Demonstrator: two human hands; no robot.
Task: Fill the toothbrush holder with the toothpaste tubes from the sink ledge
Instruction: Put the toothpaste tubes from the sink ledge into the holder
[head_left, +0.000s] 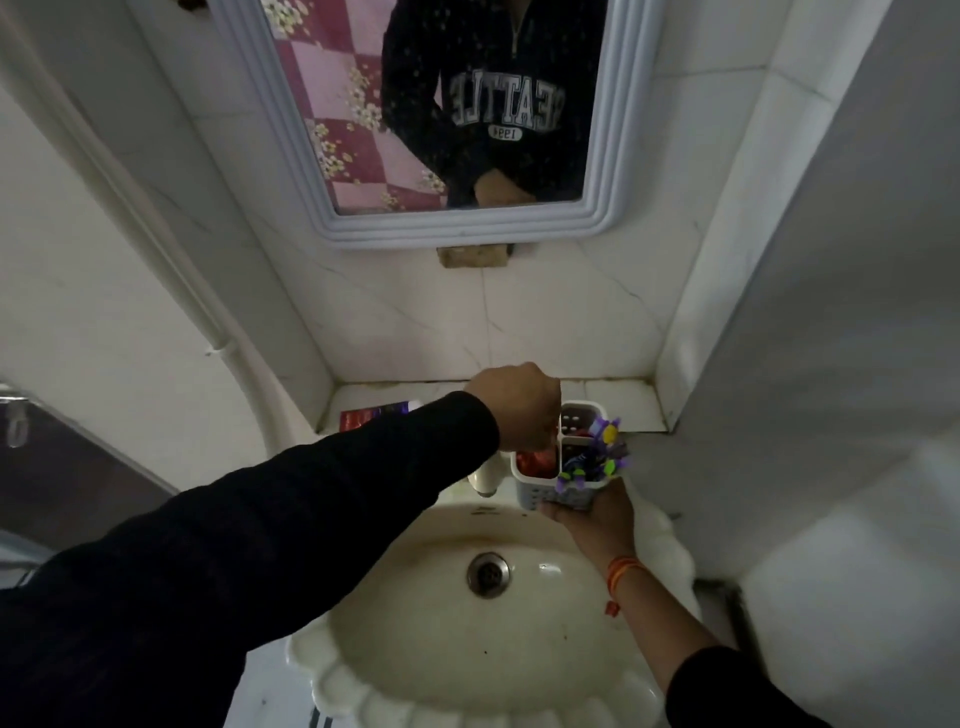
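Our right grip (592, 512) cups the holder (563, 496) over the basin (519, 649); left grip (514, 405) fisted above it, contents unclear. One tube (376, 414) lies on the tiled ledge (618, 400).

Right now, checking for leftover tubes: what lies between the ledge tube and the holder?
In the head view, the left hand hangs between the tube and holder.

Mirror-reversed white block letters "SEATTLE" arc across the chest of the dark zip-neck sweatshirt (498, 93) reflected in the white-framed wall mirror (618, 156). Beneath them, a small light patch carries reversed digits "199" plus a last digit too blurred to tell. Red and dark toothpaste tube (371, 414) on the ledge: print unreadable.
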